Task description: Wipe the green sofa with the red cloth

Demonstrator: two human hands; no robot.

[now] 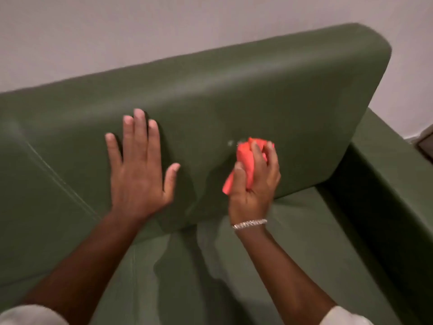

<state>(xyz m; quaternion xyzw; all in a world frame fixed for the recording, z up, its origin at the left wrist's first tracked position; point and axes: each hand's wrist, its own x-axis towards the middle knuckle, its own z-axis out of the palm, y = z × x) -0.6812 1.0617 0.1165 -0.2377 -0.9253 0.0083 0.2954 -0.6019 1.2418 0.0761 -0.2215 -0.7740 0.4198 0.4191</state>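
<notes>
Red cloth [246,165]: bunched, pressed against the front face of the back cushion [234,95] of the green sofa [293,242], low on the cushion's right half. Right hand [255,179]: fingers clenched around the cloth; bracelet [249,224] at the wrist. Left hand [138,170]: fingers spread, palm flat on the same cushion, left of the cloth and apart from it. Wall [93,31] behind the cushion.

Left hand [138,170] flat, palm down, fingers spread and straight, thumb out to the right. Right hand [254,181] curled into a loose fist, fingers closed round a bunched cloth [246,160], thumb along its near side. Bracelet [249,224] on right wrist. Both forearms bare, reaching forward, pale sleeves at the elbows.
</notes>
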